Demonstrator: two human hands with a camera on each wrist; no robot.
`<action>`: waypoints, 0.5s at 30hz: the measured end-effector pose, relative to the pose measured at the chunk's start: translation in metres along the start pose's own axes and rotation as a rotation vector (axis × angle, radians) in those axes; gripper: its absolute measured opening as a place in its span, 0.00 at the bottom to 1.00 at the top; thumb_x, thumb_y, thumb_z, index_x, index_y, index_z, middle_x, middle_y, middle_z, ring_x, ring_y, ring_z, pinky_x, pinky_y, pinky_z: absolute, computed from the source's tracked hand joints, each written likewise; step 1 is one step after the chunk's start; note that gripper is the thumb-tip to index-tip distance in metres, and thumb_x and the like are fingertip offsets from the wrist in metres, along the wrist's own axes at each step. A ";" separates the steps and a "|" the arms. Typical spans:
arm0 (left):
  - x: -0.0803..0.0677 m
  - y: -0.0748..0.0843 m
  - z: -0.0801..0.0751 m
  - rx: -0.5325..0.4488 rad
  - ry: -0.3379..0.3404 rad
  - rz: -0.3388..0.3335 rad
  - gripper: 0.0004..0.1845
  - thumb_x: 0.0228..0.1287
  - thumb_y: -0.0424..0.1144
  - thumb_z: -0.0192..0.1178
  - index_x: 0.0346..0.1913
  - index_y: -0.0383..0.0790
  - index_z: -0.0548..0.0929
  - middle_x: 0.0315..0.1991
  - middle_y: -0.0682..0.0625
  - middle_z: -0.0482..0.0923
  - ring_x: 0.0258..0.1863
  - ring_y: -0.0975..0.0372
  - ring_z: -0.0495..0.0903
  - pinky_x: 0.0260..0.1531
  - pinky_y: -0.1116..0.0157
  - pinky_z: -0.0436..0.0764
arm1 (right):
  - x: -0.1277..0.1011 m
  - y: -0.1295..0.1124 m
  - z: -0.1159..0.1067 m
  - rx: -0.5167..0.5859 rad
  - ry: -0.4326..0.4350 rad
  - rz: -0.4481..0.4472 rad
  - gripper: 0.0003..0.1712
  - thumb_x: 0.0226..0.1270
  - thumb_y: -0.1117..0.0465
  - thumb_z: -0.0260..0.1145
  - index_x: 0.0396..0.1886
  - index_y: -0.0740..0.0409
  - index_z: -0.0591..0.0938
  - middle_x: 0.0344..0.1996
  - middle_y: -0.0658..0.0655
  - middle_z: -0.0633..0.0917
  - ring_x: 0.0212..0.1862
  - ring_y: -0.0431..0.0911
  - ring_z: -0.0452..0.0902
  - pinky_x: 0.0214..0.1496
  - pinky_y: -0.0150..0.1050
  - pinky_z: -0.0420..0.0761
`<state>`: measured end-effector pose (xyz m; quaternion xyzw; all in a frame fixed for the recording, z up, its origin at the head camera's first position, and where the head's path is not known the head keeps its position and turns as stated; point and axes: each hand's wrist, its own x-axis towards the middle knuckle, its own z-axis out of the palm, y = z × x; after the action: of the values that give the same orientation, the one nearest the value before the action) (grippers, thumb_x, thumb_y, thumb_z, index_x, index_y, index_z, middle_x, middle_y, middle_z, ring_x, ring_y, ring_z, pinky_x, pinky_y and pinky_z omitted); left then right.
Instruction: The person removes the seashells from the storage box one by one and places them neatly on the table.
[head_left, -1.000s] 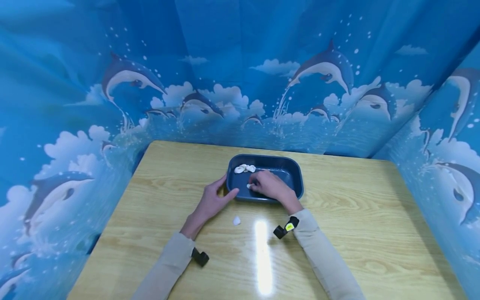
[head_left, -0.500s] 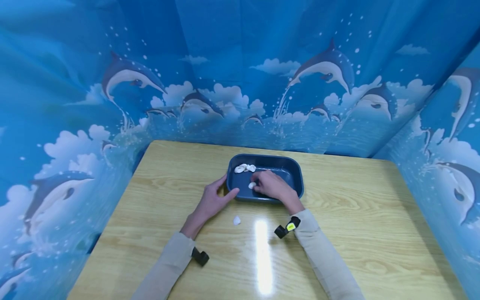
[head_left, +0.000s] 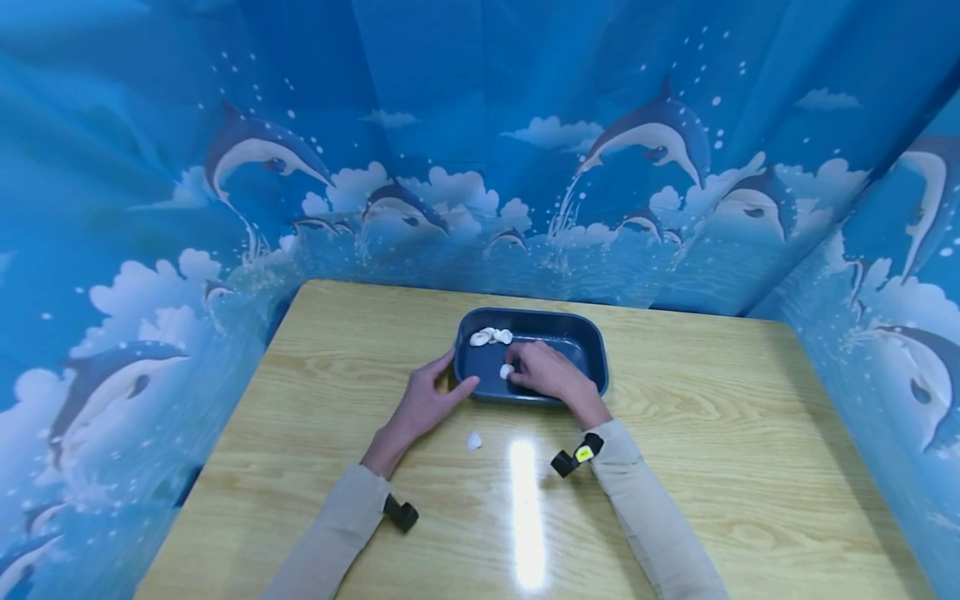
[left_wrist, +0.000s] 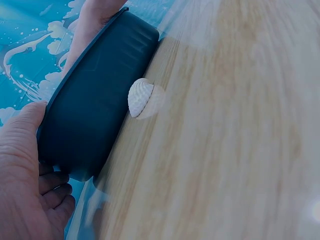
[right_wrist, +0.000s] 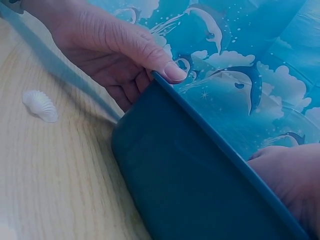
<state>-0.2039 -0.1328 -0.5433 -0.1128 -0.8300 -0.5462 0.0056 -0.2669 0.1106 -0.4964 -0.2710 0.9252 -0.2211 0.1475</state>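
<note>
A dark blue rectangular basin [head_left: 525,312] sits near the table's far edge. My left hand [head_left: 424,403] grips its near left corner, thumb at the rim [right_wrist: 172,90] and fingers curled against the outer wall. Reaching over the near side, my right hand [head_left: 549,372] is down in the basin with a white seashell [head_left: 507,372] between its thumb and fingertips, low over the floor. Several white seashells [head_left: 491,337] lie clustered at the basin's far left. In both wrist views the basin wall hides the right fingertips and the shell they hold.
One ribbed white seashell [left_wrist: 141,98] lies on the wooden table [head_left: 712,433], just in front of the basin. A blue dolphin-print curtain [head_left: 480,150] hangs behind the table and along its sides. A bright light reflection [head_left: 527,517] crosses the near tabletop.
The shell at my right fingertips has shifted slightly to the right and turned, more of its white face showing. My left hand and the basin stay put.
</note>
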 end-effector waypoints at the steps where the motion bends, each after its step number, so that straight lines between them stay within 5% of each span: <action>1: 0.000 0.000 0.000 -0.001 0.000 -0.002 0.39 0.71 0.51 0.68 0.79 0.45 0.66 0.77 0.48 0.67 0.78 0.54 0.64 0.77 0.48 0.63 | 0.000 0.000 0.000 -0.001 -0.002 -0.002 0.12 0.75 0.59 0.69 0.52 0.59 0.85 0.27 0.49 0.82 0.25 0.41 0.74 0.26 0.35 0.74; 15: 0.000 0.000 0.000 0.003 -0.003 -0.015 0.40 0.71 0.55 0.68 0.80 0.47 0.66 0.77 0.50 0.66 0.78 0.56 0.64 0.77 0.49 0.64 | -0.002 -0.001 -0.001 0.005 -0.006 0.015 0.12 0.75 0.57 0.70 0.51 0.60 0.85 0.27 0.49 0.81 0.25 0.41 0.75 0.26 0.35 0.75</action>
<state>-0.2036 -0.1334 -0.5435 -0.1073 -0.8316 -0.5449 0.0002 -0.2657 0.1116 -0.4949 -0.2646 0.9261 -0.2213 0.1527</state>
